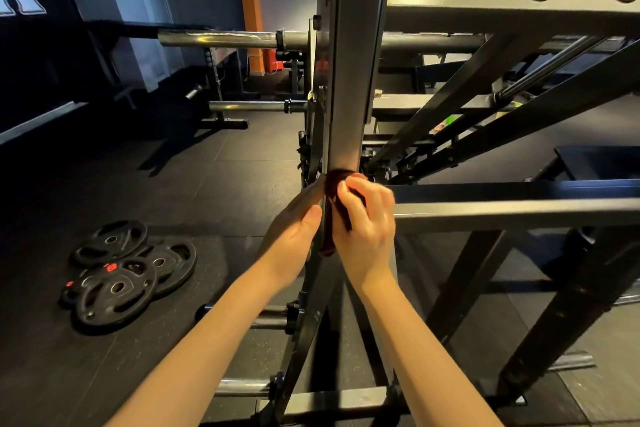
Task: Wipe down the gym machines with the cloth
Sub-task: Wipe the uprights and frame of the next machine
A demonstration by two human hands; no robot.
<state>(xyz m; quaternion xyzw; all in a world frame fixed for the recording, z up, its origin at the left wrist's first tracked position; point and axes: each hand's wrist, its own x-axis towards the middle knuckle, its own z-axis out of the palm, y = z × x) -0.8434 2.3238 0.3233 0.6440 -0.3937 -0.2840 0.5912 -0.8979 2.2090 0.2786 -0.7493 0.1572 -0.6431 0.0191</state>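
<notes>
Two hands meet at one upright post [349,97] of the gym machine. The right hand [367,218] curls round a dark cloth [337,184] and presses it on the post's front. The left hand [294,236] lies with straight fingers along the post's left face, just beside the cloth's hanging tail. Wiping this post seems to be the step in hand, and the next stroke likely calls for sliding the cloth along it under steady pressure. A crossbeam [519,204] joins just right of the hands and may block the sweep. Weight plates [128,274] lie on the floor [207,184], well apart to the left.
</notes>
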